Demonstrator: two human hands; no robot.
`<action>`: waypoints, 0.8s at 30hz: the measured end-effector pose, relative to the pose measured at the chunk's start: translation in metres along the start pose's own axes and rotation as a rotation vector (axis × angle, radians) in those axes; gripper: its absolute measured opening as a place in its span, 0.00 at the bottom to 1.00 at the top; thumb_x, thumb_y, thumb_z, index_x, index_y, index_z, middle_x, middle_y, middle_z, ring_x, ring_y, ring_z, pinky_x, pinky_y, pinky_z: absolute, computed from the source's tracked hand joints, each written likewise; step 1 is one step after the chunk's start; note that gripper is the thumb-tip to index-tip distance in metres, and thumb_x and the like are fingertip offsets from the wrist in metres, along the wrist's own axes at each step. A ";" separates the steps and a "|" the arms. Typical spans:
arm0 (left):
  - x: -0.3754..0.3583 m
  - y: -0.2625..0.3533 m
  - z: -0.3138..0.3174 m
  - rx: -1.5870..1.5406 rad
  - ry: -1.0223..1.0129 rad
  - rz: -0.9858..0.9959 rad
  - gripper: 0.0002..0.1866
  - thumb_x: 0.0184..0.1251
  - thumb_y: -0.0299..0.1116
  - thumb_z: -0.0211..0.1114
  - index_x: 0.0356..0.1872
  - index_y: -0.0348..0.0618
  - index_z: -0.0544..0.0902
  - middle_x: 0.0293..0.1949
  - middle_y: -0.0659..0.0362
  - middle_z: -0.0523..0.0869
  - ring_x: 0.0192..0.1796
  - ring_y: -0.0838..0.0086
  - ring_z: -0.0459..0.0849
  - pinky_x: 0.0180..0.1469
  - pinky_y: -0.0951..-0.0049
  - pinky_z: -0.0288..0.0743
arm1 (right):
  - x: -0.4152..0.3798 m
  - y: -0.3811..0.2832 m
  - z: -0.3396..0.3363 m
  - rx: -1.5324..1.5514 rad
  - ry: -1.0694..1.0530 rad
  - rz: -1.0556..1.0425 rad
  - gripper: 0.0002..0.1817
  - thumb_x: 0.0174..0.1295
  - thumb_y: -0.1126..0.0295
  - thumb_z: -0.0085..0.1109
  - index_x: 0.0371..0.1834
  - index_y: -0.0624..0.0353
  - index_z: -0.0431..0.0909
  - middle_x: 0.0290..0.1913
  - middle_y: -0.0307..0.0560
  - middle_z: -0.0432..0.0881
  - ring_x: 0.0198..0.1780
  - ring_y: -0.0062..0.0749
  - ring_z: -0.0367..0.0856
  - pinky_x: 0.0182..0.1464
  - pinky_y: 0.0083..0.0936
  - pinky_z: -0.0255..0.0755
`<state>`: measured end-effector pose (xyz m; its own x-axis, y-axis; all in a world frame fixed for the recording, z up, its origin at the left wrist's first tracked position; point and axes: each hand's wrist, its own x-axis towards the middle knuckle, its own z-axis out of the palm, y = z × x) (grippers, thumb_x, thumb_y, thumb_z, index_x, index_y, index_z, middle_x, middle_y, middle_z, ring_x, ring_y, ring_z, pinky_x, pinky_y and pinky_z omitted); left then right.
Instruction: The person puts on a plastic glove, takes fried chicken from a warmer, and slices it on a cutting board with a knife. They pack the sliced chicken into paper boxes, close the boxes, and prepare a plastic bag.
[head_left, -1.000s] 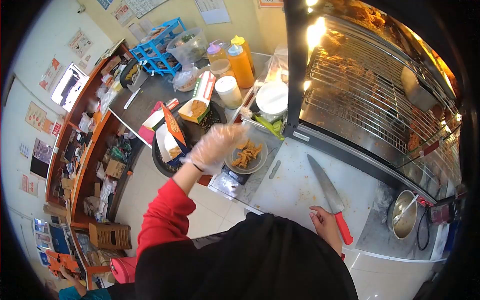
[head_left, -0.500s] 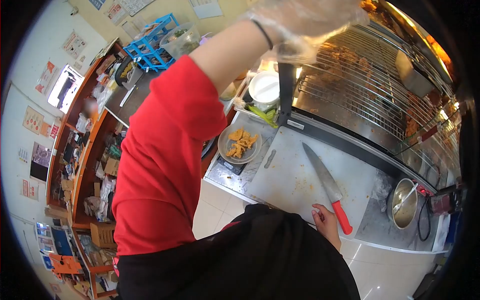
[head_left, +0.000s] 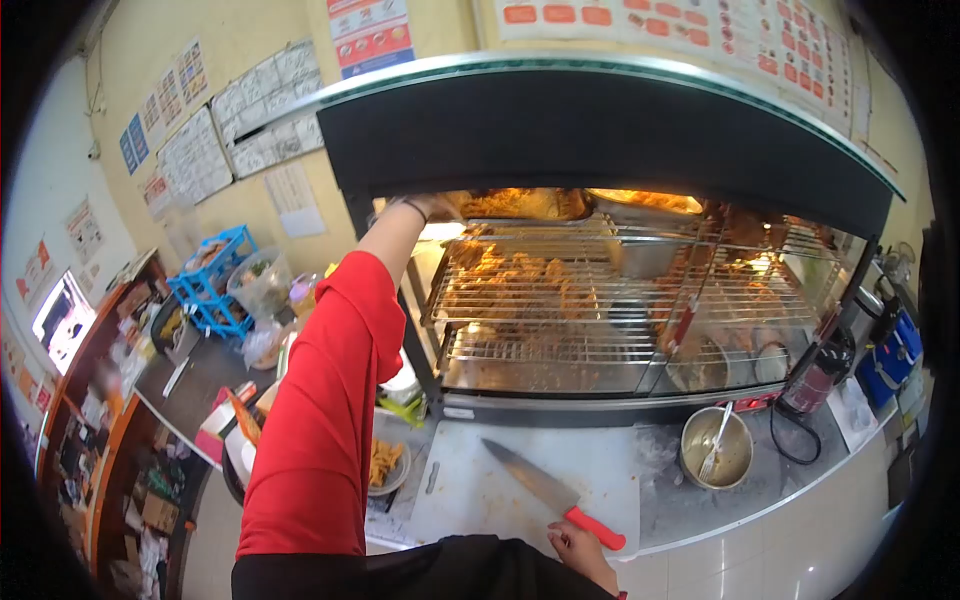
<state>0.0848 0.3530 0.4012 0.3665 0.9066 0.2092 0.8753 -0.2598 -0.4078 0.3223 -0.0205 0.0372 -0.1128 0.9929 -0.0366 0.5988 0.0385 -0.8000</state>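
My left hand (head_left: 438, 207), in a clear plastic glove, reaches into the upper left of a heated display cabinet (head_left: 600, 125). Its fingers are blurred and partly hidden by the cabinet's edge, close to fried food (head_left: 520, 203) on the top level. More fried pieces (head_left: 525, 280) lie on the wire rack below. My bare right hand (head_left: 583, 556) rests at the front edge of a white cutting board (head_left: 470, 500), fingers curled in with nothing visible in them. Beside it lies a knife (head_left: 535, 475) with a red handle. A bowl of fried strips (head_left: 385, 462) stands left of the board, partly behind my sleeve.
A metal bowl (head_left: 717, 448) with a utensil in it stands right of the board, near a black cable (head_left: 795, 445). At the left are a blue rack (head_left: 212, 285) and a clear plastic tub (head_left: 258, 280). Cabinet posts and glass frame the racks.
The view has tilted up to take in the whole cabinet. My left hand has gone from in front of the cabinet to inside its upper left. My right hand stays near the knife handle.
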 end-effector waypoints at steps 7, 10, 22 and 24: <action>0.015 -0.006 0.011 0.149 0.143 -0.024 0.19 0.64 0.38 0.43 0.53 0.43 0.70 0.53 0.51 0.73 0.54 0.61 0.73 0.57 0.67 0.67 | -0.009 0.011 -0.004 -0.006 0.012 0.096 0.12 0.55 0.61 0.55 0.40 0.50 0.78 0.20 0.48 0.78 0.25 0.40 0.78 0.29 0.33 0.70; 0.021 -0.008 0.020 0.294 0.247 -0.018 0.20 0.65 0.38 0.43 0.54 0.43 0.70 0.54 0.52 0.72 0.54 0.61 0.73 0.57 0.67 0.67 | -0.005 0.006 -0.005 -0.014 -0.001 0.098 0.12 0.55 0.61 0.55 0.40 0.50 0.78 0.20 0.48 0.78 0.25 0.40 0.78 0.28 0.33 0.70; -0.069 0.027 -0.021 -0.298 0.327 -0.041 0.16 0.63 0.38 0.50 0.49 0.44 0.74 0.52 0.54 0.75 0.52 0.62 0.75 0.56 0.66 0.68 | 0.019 -0.015 0.006 -0.029 -0.112 -0.032 0.12 0.56 0.60 0.53 0.42 0.49 0.76 0.20 0.47 0.77 0.24 0.40 0.77 0.28 0.32 0.69; -0.104 0.040 -0.014 -0.674 0.541 0.116 0.14 0.60 0.34 0.54 0.46 0.45 0.76 0.50 0.54 0.77 0.51 0.62 0.75 0.56 0.66 0.68 | 0.021 -0.011 0.012 -0.021 -0.132 -0.030 0.12 0.56 0.61 0.53 0.43 0.49 0.76 0.20 0.48 0.78 0.24 0.40 0.77 0.28 0.32 0.69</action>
<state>0.0860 0.2442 0.3755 0.4143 0.6243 0.6623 0.7607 -0.6370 0.1247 0.3039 -0.0015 0.0384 -0.2339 0.9679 -0.0924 0.6098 0.0720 -0.7893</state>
